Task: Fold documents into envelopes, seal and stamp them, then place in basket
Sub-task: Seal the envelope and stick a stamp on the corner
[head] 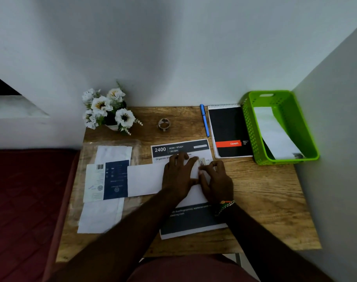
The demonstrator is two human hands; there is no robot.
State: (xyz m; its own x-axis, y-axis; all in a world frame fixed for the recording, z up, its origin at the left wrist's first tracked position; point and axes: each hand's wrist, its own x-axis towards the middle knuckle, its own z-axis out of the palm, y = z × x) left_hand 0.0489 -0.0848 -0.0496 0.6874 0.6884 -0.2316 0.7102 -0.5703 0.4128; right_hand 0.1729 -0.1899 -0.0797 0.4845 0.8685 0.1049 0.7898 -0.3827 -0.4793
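Note:
A white envelope (145, 179) lies across the middle of the wooden desk (265, 192), on top of a printed task sheet (191, 222). My left hand (178, 178) lies flat on the envelope's right part, fingers spread. My right hand (217, 181) is beside it, and its fingertips pinch a small stamp (202, 162) at the envelope's upper right corner. The green plastic basket (252, 127) stands at the back right with one white envelope (275, 133) inside it. The envelope's right end is hidden under my hands.
Left of the envelope lies a blue-and-white leaflet (106, 180) over folded white papers (101, 216) and a clear plastic sleeve. At the back stand a pot of white flowers (108, 108), a tape roll (164, 124), a blue pen (204, 120) and a black spiral notebook (229, 131). Walls close the back and right.

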